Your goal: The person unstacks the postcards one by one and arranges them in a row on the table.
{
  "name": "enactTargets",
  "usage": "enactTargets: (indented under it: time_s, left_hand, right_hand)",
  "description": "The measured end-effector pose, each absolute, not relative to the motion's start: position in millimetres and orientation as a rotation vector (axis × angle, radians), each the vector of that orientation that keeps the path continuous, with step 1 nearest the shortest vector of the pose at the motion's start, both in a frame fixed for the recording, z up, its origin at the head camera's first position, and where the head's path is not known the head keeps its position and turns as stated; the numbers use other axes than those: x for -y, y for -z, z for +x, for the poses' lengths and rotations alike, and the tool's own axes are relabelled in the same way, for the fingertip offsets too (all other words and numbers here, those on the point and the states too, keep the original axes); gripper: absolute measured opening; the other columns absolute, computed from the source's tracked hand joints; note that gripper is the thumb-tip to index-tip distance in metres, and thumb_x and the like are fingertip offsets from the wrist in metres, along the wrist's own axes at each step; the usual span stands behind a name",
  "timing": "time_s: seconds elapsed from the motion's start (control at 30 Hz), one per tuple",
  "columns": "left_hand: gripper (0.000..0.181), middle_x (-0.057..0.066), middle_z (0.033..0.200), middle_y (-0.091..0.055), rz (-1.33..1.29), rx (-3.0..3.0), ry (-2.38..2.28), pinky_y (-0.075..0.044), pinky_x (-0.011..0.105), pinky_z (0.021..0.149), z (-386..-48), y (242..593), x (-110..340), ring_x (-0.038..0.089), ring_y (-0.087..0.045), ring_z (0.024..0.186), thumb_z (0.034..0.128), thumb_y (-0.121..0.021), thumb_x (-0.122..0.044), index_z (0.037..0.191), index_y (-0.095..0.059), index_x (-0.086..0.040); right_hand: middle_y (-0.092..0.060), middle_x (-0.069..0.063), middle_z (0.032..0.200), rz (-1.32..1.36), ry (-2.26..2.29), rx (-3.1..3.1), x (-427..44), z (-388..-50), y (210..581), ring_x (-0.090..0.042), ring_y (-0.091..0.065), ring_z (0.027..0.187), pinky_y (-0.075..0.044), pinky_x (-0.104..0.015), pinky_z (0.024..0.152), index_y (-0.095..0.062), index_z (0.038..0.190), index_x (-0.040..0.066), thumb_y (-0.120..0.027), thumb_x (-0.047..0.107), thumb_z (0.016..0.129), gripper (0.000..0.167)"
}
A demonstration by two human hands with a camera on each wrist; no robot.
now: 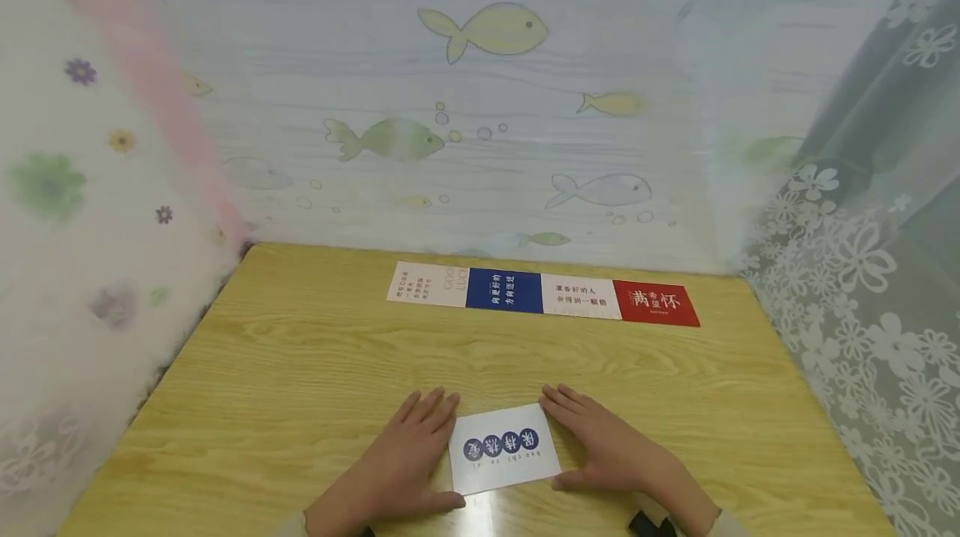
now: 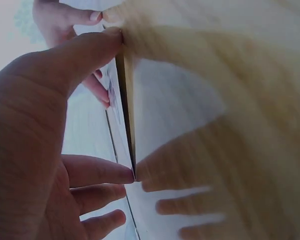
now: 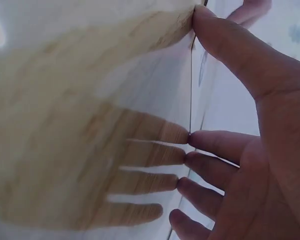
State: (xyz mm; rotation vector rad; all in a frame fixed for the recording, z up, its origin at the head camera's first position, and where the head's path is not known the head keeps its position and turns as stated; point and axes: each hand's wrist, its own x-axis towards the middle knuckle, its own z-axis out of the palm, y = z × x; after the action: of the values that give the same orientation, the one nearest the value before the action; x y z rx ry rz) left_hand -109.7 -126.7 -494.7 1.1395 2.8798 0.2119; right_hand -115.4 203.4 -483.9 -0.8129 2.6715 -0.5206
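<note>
A white card (image 1: pixel 504 464) with several dark blue circles in a row lies on the wooden table (image 1: pixel 300 362); its printing is upside down from where I look. My left hand (image 1: pixel 401 462) rests at the card's left side, thumb and forefinger at its corners. At the opposite side is my right hand (image 1: pixel 615 447), its fingers stretched out and its thumb by the near corner. In the left wrist view, the thumb (image 2: pixel 90 50) and forefinger touch the ends of one card edge. The right wrist view shows that thumb (image 3: pixel 224 37) and forefinger likewise spread along an edge.
A row of cards lies end to end near the table's back edge: a white card (image 1: pixel 427 283), a blue card (image 1: pixel 517 303), another white card (image 1: pixel 581 310) and a red card (image 1: pixel 656 316). Fish-printed cloth (image 1: pixel 495 103) hangs behind, and lace curtain (image 1: pixel 855 312) at right.
</note>
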Motion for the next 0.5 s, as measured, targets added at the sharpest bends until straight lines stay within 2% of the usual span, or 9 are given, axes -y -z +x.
enactTargets:
  time_s: [0.27, 0.5]
  left_hand:
    - [0.096, 0.014, 0.161, -0.04, 1.087, -2.836, -0.319, -0.026, 0.056, 0.124, -115, 494, 134, 0.035, -0.032, 0.151, 0.0794, -0.07, -0.069, 0.146, -0.053, -0.003]
    - [0.096, 0.015, 0.161, -0.04, 1.078, -2.833, -0.372, -0.025, 0.058, 0.123, -119, 496, 139, 0.037, -0.032, 0.15, 0.0781, -0.072, -0.068, 0.147, -0.053, -0.004]
  right_hand:
    - [-0.034, -0.004, 0.165, -0.803, 0.528, -2.7, -204, -111, 483, -0.032, -0.027, 0.154, -0.029, -0.055, 0.122, -0.042, 0.156, 0.014, -0.079, 0.058, 0.08, 0.096]
    - [-0.035, -0.006, 0.165, -0.761, 0.552, -2.668, -203, -109, 482, -0.036, -0.026, 0.153, -0.033, -0.057, 0.119, -0.046, 0.153, 0.016, -0.079, 0.056, 0.082, 0.088]
